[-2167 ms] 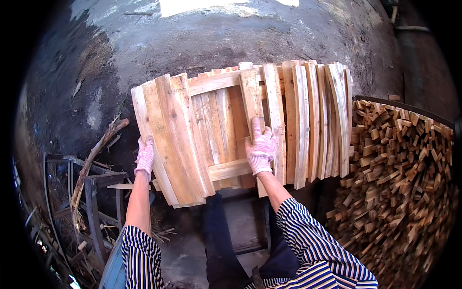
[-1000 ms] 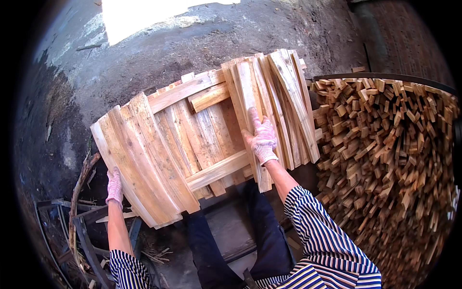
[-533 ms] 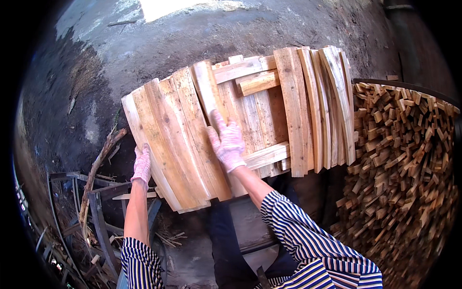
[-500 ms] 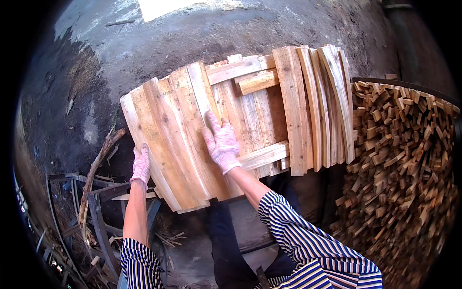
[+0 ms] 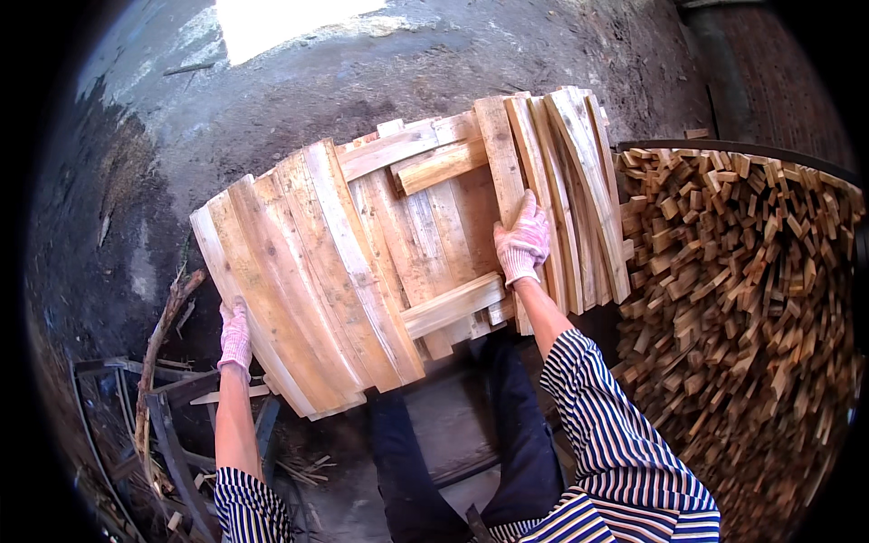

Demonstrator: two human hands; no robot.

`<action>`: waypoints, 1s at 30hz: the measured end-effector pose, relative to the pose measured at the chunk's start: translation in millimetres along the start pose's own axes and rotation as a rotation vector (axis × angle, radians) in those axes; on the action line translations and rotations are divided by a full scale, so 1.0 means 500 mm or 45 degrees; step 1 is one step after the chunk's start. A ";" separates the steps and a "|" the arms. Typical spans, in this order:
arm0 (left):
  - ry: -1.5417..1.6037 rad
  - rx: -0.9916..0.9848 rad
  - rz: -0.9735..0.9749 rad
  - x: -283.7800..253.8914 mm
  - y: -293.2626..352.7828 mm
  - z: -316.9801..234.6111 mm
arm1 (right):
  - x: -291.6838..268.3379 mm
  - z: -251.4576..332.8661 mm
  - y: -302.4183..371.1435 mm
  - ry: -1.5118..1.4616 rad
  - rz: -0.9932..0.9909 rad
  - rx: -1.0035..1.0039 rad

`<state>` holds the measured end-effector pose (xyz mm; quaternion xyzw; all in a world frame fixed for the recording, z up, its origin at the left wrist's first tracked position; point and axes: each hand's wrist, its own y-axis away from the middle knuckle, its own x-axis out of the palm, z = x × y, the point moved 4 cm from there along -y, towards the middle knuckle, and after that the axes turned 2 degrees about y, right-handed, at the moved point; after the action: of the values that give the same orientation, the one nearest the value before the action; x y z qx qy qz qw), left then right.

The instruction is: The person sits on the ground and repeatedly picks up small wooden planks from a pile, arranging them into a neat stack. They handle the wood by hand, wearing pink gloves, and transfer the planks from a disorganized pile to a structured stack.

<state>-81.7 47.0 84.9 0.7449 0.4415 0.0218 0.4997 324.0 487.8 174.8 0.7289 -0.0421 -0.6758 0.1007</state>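
A wooden pallet-like frame lies in front of me, covered by planks at both sides and open in the middle. My left hand, in a pink-white knitted glove, grips the outermost left plank at its edge; some fingers are hidden. My right hand, gloved alike, is closed on a narrow plank right of the gap, thumb at its left side. Several loose planks lean together just right of that hand. A short thick wood block lies beneath the far crosspiece.
A big heap of small wood sticks fills the right side, bounded at the back by a dark curved rim. A dark metal frame and a rough branch stand at lower left. Dark ground stretches beyond the planks.
My right hand has moved right, from the left group of planks to the narrow plank beyond the gap. My left hand stays at the left edge. The whole view has shifted slightly.
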 end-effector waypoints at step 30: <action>0.071 0.117 0.430 -0.007 -0.067 -0.082 | 0.261 0.167 0.228 -1.197 0.965 -0.343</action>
<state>-124.6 78.0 81.5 0.8297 0.3244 0.1057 0.4419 260.2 343.4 64.9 0.2685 -0.2523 -0.8413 0.3957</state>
